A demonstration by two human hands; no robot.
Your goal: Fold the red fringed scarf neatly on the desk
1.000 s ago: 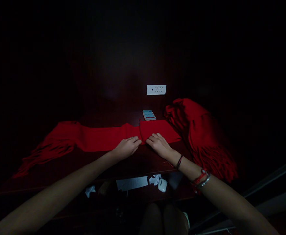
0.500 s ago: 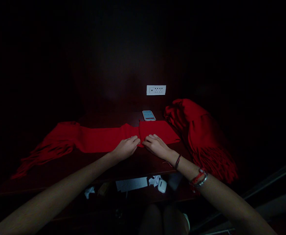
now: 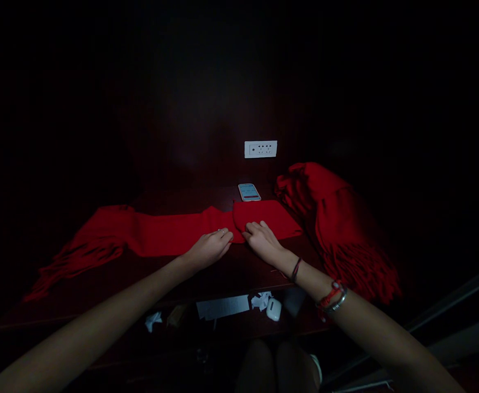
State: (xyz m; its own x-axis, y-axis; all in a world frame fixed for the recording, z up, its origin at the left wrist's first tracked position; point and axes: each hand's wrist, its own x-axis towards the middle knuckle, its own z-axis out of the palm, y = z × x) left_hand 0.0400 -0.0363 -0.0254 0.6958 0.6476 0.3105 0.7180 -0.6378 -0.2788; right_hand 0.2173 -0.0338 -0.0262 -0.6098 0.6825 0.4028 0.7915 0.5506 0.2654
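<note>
A red fringed scarf lies lengthwise across the dark table, its right end folded over into a flat panel. My left hand, with a ring on one finger, is closed on the scarf's near edge, just left of the fold. Close beside it, my right hand rests on the near left corner of the folded panel with fingers bent onto the cloth. Its fingertips are partly hidden; they seem to pinch that corner. Loose fringe spreads out at the scarf's left end.
Bunched red fringed cloth lies on the right. Behind the fold is a lit phone, below a wall socket. Under the tabletop, a shelf holds a white earbud case, crumpled paper and a pale flat sheet.
My right hand has shifted slightly right, and the fold's near left corner has drawn rightward with it, so its edge now curves. My left hand has barely moved.
</note>
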